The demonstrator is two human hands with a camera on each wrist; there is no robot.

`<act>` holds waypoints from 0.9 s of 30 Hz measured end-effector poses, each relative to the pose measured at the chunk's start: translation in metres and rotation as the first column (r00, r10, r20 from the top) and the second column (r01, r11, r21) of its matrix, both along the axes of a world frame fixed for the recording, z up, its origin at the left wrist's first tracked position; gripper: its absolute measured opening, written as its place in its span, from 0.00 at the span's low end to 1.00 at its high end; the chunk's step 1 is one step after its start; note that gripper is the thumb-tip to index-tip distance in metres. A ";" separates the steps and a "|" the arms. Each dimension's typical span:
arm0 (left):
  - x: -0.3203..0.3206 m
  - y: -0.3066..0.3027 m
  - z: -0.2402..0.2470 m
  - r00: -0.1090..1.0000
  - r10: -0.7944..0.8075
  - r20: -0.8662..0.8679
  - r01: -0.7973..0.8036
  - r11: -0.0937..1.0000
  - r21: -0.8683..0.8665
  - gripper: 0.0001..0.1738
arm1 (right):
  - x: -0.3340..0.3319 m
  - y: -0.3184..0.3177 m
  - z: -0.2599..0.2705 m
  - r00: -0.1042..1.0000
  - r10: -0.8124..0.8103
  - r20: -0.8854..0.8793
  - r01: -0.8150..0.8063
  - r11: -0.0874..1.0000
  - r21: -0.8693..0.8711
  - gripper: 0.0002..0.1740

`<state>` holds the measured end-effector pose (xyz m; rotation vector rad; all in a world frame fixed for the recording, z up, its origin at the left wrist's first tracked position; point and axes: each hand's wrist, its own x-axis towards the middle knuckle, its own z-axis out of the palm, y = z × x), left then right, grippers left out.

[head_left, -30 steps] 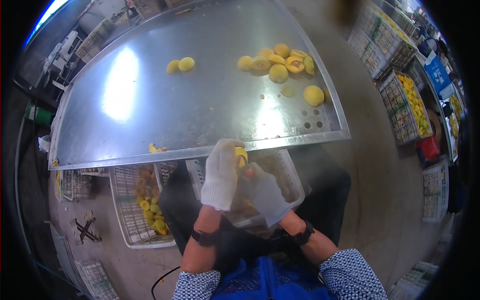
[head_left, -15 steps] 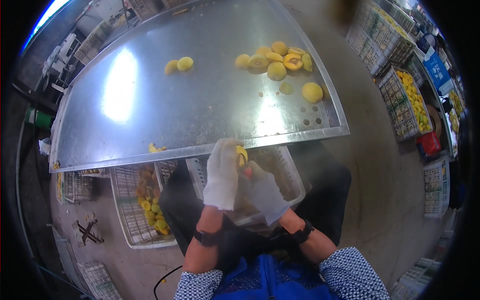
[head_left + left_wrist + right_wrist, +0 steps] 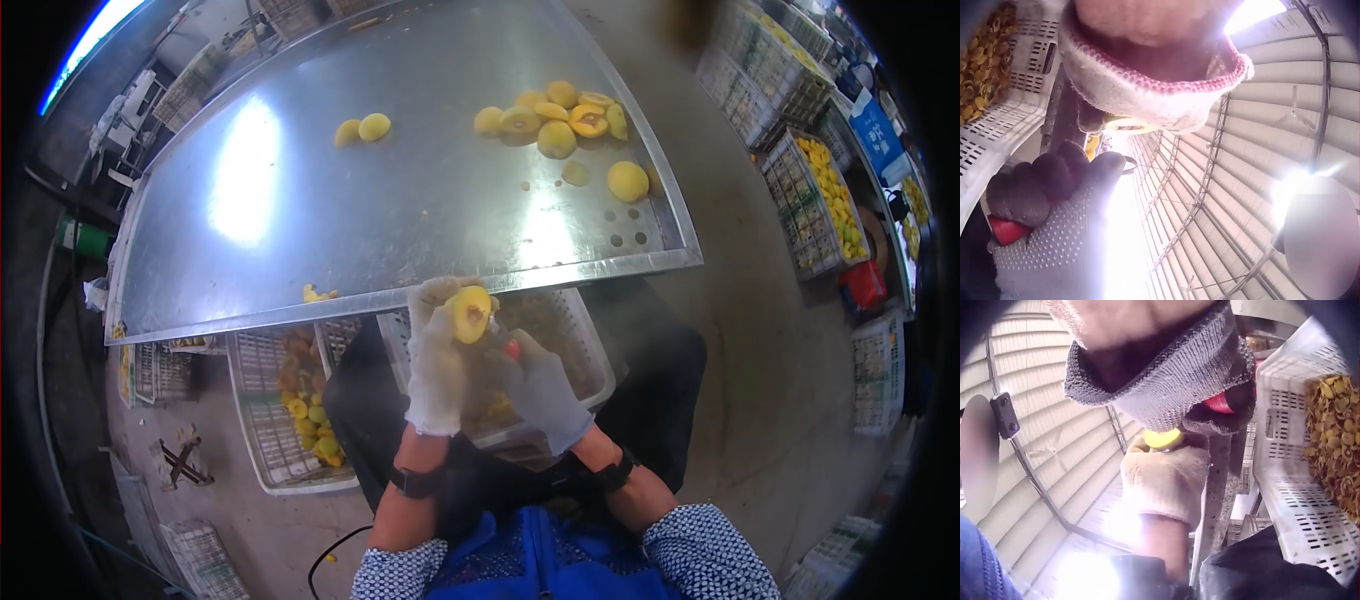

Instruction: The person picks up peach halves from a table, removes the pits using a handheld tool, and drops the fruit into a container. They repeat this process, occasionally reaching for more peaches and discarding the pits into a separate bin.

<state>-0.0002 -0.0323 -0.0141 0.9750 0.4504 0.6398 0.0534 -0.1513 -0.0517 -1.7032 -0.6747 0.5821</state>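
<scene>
Fingers of the left hand (image 3: 436, 365) clamp cut fruit (image 3: 471, 315) beside the counter (image 3: 360, 220)'s near edge, right hand (image 3: 545, 390) fingers clamp a red handle (image 3: 512, 349), floor (image 3: 755, 310) spreading beyond right edge.

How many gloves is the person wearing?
2. One is on the left hand, which holds a cut yellow fruit; the other is on the right hand, which grips a red-handled tool. Neither is hidden.

Beside the metal table (image 3: 330, 220) are two gloved hands (image 3: 436, 375) (image 3: 547, 390), one held fruit half (image 3: 471, 314) and one red handle (image 3: 512, 349). Four holes (image 3: 616, 240) pierce it.
</scene>
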 end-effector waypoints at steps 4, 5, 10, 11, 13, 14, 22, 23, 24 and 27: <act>0.004 -0.010 -0.002 0.999 0.021 -0.046 -0.022 1.000 -0.020 0.13 | -0.002 0.002 -0.004 0.998 0.000 0.057 -0.001 1.000 0.022 0.16; 0.006 -0.011 -0.003 0.997 0.033 -0.077 -0.034 0.999 -0.019 0.11 | -0.002 0.002 -0.004 0.999 -0.008 0.047 0.007 1.000 0.025 0.17; 0.011 -0.015 -0.017 0.990 0.117 -0.082 -0.114 0.993 0.042 0.15 | -0.007 0.003 -0.008 0.999 -0.019 -0.033 0.018 0.999 -0.029 0.18; 0.012 -0.015 -0.016 0.987 0.135 -0.088 -0.131 0.990 0.048 0.15 | -0.008 0.004 -0.008 0.999 -0.013 -0.042 0.012 0.999 -0.034 0.18; 0.014 -0.013 -0.021 0.984 0.136 -0.116 -0.132 0.990 0.044 0.14 | -0.011 0.004 -0.010 0.998 -0.012 -0.055 0.011 1.000 -0.017 0.17; 0.014 -0.012 -0.024 0.982 0.137 -0.129 -0.132 0.990 0.041 0.13 | -0.012 0.005 -0.015 0.998 -0.015 -0.059 0.016 1.000 0.005 0.17; 0.003 0.002 -0.034 0.986 -0.023 -0.167 0.071 0.955 0.286 0.17 | -0.013 0.002 -0.039 0.964 0.153 0.219 -0.152 0.988 -0.021 0.17; 0.003 -0.002 -0.019 0.982 -0.058 -0.179 0.108 0.953 0.282 0.19 | -0.015 0.003 -0.047 0.959 0.159 0.233 -0.167 0.986 0.017 0.16; 0.001 0.001 -0.017 0.960 -0.077 -0.269 0.195 0.875 0.443 0.23 | -0.016 0.003 -0.054 0.955 0.164 0.247 -0.183 0.982 0.054 0.15; 0.002 -0.005 -0.011 0.960 -0.249 -0.130 0.271 0.942 0.199 0.24 | -0.011 -0.003 -0.022 0.991 0.122 0.063 -0.113 0.986 -0.119 0.16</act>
